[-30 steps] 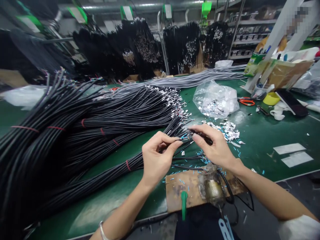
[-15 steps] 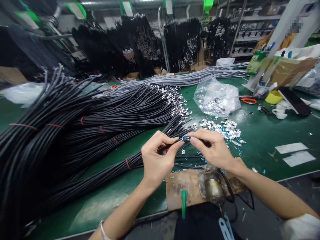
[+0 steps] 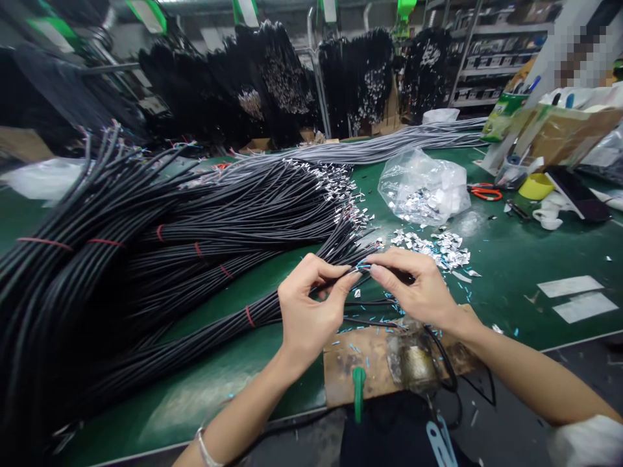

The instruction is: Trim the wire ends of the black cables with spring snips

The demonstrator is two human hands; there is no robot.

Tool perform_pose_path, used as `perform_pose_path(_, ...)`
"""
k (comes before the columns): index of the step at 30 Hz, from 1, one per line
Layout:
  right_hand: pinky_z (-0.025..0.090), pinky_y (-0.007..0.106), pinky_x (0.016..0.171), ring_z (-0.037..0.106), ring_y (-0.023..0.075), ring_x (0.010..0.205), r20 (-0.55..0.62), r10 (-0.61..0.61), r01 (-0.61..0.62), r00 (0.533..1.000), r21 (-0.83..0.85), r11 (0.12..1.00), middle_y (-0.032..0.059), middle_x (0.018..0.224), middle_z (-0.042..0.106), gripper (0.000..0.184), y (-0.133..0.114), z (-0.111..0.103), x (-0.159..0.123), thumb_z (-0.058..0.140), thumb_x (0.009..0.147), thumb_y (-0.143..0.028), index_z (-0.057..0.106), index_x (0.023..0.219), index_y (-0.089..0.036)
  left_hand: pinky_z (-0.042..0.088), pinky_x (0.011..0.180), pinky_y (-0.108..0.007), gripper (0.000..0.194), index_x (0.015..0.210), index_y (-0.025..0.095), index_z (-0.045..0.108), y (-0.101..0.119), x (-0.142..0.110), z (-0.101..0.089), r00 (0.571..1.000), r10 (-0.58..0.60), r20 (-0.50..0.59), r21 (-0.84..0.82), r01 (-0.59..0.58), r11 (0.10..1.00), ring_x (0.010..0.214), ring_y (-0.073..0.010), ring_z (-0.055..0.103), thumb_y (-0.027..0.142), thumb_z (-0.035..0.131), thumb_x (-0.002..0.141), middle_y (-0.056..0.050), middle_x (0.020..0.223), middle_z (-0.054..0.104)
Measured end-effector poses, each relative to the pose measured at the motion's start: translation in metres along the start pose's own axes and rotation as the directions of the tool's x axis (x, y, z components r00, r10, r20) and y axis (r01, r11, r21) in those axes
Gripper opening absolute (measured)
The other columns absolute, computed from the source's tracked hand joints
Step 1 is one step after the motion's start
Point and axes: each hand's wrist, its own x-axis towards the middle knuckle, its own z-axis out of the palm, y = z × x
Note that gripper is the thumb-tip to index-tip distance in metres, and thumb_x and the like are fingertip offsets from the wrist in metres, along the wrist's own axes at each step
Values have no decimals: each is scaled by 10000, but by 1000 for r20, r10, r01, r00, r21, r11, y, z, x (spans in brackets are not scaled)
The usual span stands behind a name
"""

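Between my two hands, thin blue and white wires (image 3: 361, 264) stick out from the end of a black cable. My left hand (image 3: 311, 308) pinches the cable end between thumb and fingers. From the right, the thumb and forefinger of my right hand (image 3: 418, 285) close on the wire tips. Behind my left hand runs a bundle of black cables (image 3: 209, 340) tied with a red band. Larger heaps of black cables (image 3: 233, 220) with stripped white ends lie to the left. Below my hands, a small motor-like device (image 3: 416, 363) sits on a wooden board (image 3: 341, 373).
White and blue scraps (image 3: 445, 251) lie beyond my right hand, near a clear plastic bag (image 3: 423, 185). Orange-handled scissors (image 3: 485, 191), a yellow tape roll (image 3: 535, 187) and a dark phone (image 3: 577, 194) lie at right. Grey cables (image 3: 379, 150) stretch along the back of the green table (image 3: 506, 259).
Both hands keep their pinch on the cable and wires at nearly the same spot. The whole view has shifted very slightly.
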Motion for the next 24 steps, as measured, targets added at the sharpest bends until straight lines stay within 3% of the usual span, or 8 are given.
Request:
perform_pose_path(19,478,292,646,617,144,702,-21,-4,4,1000,7,1000,38,802,716,197,-1,0,0,570,864,-293,716,954,-198,360,472,-208,120,656,166,627,0,-2,1,1000,4,-31,31,-3,1000,535,-81,462,217,699,737,23,608,535)
perform_pose_path(24,493,312,695,637,158,756,-58,-9,8,998,-10,1000,45,843,723,187,-2,1,-2,571,866,-288,721,944,-210,379,482,-213,244,676,162,624,0,2,0,977,-158,144,-30,164,986,513,-92,477,332,570,842,6,581,547)
